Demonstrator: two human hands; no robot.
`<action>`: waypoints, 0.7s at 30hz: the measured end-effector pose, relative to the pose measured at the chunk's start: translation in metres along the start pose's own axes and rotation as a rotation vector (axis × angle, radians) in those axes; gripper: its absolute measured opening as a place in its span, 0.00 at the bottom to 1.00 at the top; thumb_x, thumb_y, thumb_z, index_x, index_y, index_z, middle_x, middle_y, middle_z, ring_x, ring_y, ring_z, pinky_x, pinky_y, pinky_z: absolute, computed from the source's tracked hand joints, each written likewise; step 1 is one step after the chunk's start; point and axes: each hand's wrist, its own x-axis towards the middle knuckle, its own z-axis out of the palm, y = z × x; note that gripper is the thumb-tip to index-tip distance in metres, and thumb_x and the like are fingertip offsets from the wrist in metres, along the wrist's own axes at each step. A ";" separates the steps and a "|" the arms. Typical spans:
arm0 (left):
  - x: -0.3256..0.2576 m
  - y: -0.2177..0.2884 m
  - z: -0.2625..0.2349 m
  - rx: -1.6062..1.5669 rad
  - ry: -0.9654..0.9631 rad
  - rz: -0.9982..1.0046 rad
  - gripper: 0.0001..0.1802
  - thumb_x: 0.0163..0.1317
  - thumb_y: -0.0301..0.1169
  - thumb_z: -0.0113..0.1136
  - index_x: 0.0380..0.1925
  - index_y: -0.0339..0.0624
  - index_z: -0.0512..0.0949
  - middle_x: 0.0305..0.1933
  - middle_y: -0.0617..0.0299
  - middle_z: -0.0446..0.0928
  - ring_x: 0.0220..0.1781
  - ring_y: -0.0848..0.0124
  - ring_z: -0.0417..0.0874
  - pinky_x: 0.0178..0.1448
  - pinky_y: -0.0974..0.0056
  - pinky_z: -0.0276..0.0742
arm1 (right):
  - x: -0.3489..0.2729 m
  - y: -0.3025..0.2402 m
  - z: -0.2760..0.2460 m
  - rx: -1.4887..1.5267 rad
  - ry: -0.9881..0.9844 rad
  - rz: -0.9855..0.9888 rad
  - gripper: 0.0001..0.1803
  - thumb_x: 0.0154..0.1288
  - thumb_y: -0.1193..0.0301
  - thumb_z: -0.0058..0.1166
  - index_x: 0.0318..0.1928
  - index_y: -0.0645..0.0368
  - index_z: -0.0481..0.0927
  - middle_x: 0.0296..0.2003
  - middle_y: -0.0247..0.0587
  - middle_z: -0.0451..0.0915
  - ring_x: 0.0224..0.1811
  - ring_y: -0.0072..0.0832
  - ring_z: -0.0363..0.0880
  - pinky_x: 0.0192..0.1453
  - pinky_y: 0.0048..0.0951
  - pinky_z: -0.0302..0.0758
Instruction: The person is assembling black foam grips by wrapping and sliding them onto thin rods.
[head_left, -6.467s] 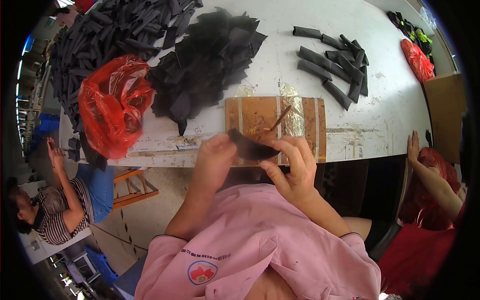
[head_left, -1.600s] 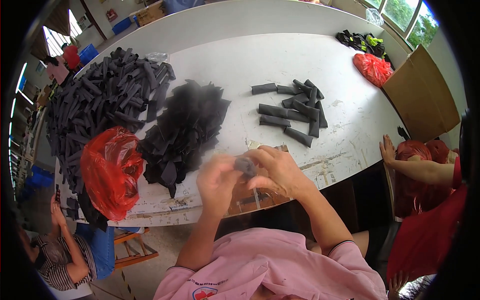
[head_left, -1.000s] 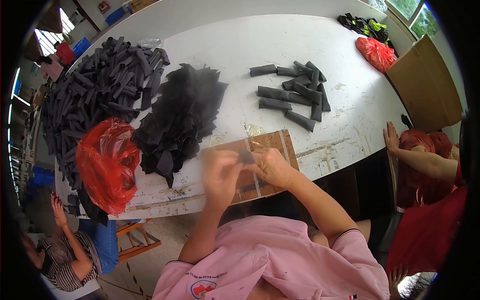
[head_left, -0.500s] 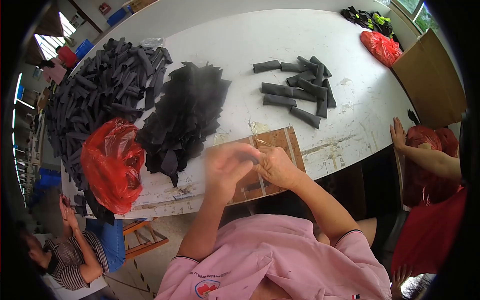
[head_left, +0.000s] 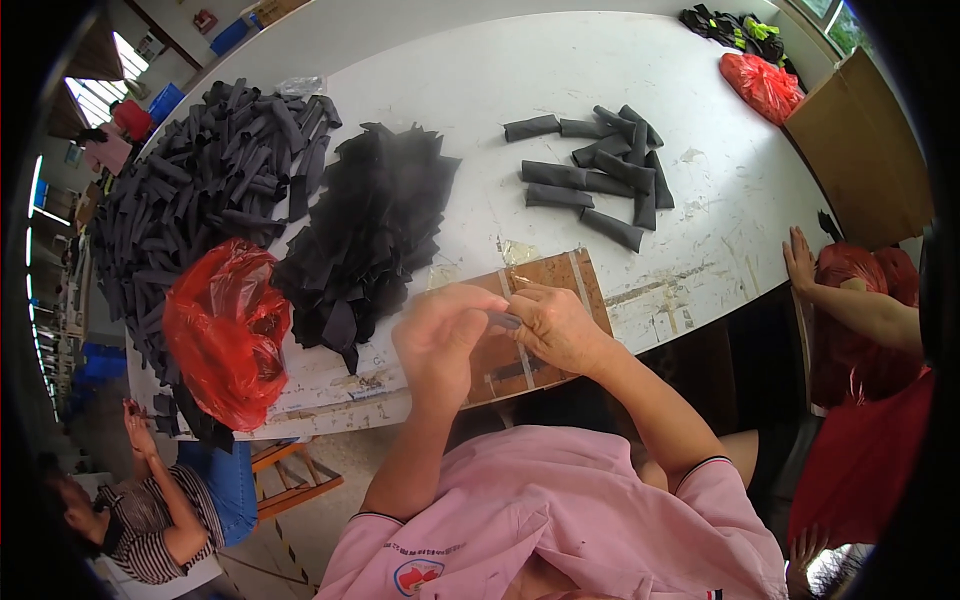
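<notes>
My left hand [head_left: 438, 335] and my right hand [head_left: 562, 328] meet above a brown wooden board [head_left: 545, 375] at the table's near edge. Between their fingertips is a dark grey rolled piece of cloth [head_left: 503, 320], mostly hidden by the fingers. Both hands are closed on it. Just beyond my left hand spreads a heap of flat dark cloth pieces [head_left: 375, 220]. Farther right on the table lie several dark grey rolled tubes [head_left: 585, 180], some resting across others.
A big pile of dark rolled tubes [head_left: 210, 160] covers the table's left, with a red plastic bag [head_left: 230, 335] before it. Another red bag [head_left: 762, 88] and a cardboard box [head_left: 860, 150] stand right. One person [head_left: 165, 500] sits left; another's hand [head_left: 798, 260] touches the right edge.
My left hand has shifted slightly left and its fingers have drawn back, so more of the dark rolled piece shows between my hands. My right hand has barely moved.
</notes>
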 end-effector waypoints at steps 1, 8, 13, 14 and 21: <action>-0.001 0.001 0.002 0.004 0.092 -0.002 0.09 0.55 0.28 0.55 0.35 0.36 0.74 0.34 0.53 0.75 0.36 0.67 0.74 0.45 0.63 0.69 | 0.002 -0.006 -0.005 -0.011 -0.002 0.031 0.10 0.52 0.66 0.51 0.27 0.60 0.70 0.22 0.43 0.70 0.29 0.41 0.71 0.29 0.37 0.68; -0.005 0.003 -0.009 -0.453 0.372 -0.105 0.06 0.57 0.31 0.53 0.30 0.41 0.74 0.31 0.61 0.73 0.36 0.71 0.70 0.49 0.64 0.64 | -0.001 -0.006 0.003 -0.108 -0.050 0.004 0.13 0.56 0.63 0.50 0.26 0.61 0.70 0.19 0.43 0.69 0.26 0.41 0.70 0.27 0.37 0.67; -0.001 0.008 -0.011 -0.183 0.388 -0.100 0.07 0.57 0.30 0.53 0.33 0.38 0.74 0.37 0.59 0.74 0.40 0.72 0.71 0.48 0.66 0.65 | 0.003 -0.011 0.007 -0.099 -0.054 0.041 0.16 0.58 0.60 0.47 0.22 0.60 0.70 0.18 0.43 0.71 0.24 0.41 0.71 0.26 0.38 0.67; 0.005 0.015 -0.003 -0.015 0.266 -0.058 0.08 0.57 0.31 0.53 0.33 0.37 0.74 0.39 0.58 0.74 0.41 0.71 0.72 0.48 0.66 0.65 | 0.003 -0.011 0.006 -0.100 -0.054 0.047 0.18 0.58 0.57 0.46 0.21 0.59 0.70 0.18 0.43 0.72 0.23 0.40 0.72 0.26 0.38 0.67; 0.010 0.018 -0.017 0.357 0.019 0.113 0.05 0.52 0.24 0.55 0.26 0.32 0.74 0.29 0.57 0.77 0.31 0.70 0.77 0.38 0.72 0.70 | 0.004 -0.022 -0.011 -0.143 -0.026 0.041 0.18 0.57 0.57 0.47 0.20 0.59 0.71 0.18 0.42 0.72 0.22 0.39 0.72 0.25 0.37 0.67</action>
